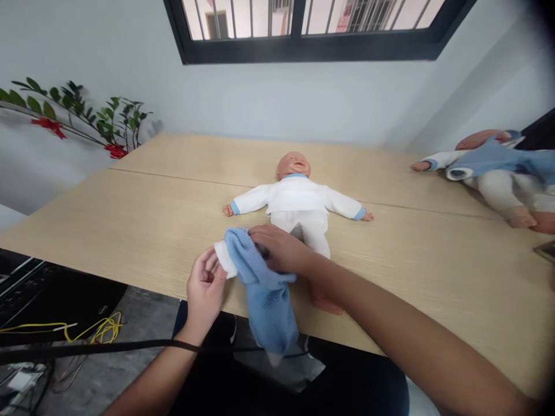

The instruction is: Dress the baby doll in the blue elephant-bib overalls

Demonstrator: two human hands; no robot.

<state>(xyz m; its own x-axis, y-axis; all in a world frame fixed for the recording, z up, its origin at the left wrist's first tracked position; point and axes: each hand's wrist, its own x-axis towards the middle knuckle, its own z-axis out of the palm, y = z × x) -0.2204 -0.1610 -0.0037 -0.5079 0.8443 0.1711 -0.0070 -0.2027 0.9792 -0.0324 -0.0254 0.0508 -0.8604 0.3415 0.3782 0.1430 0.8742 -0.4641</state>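
A baby doll (298,196) lies on its back on the wooden table, head toward the wall and arms spread, in a white top with blue cuffs and collar and white trousers. In front of its legs, a light blue fleece doll garment (271,306) hangs down past the table's front edge. The fingers and thumb of my left hand (206,289) pinch the garment's white trim at the left. My right hand (280,247) is closed on the bunched blue cloth at its upper end, and its fingertips are partly hidden. Behind my right arm, part of the doll's legs is covered.
A second doll (489,167) in blue and white lies on the table's right side. A leafy plant (110,118) with red bows stands at the left. Below the table (143,231), a black cable (130,345) crosses in front of me, near yellow cords (104,329) and a black case.
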